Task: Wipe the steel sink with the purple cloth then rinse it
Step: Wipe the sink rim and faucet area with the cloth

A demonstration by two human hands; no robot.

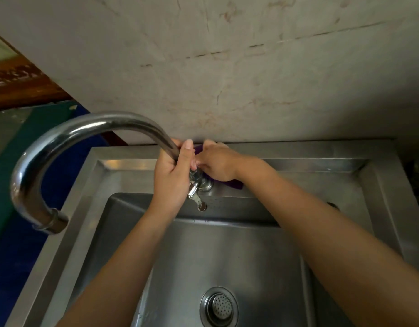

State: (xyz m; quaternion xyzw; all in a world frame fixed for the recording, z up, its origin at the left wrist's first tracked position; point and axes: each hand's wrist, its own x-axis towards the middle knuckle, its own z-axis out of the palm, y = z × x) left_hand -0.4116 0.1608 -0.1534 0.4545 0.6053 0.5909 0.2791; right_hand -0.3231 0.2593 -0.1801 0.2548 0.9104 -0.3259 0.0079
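Observation:
The steel sink (321,180) fills the lower part of the view, with its drain strainer (219,307) near the bottom. A curved steel faucet (62,142) arches from its base at the sink's back ledge out to the left. My left hand (173,175) is wrapped around the faucet's lower stem, just above the lever handle (196,194). My right hand (218,161) presses the purple cloth (232,184) onto the back ledge behind the faucet base. Only small bits of the cloth show, at the hand's edge and above the fingers.
A stained beige wall (251,67) rises right behind the sink. To the left, past the sink's rim, lie a blue and green floor area (20,256) and a piece of brown wood (20,83). The faucet spout end (55,224) hangs over the left rim.

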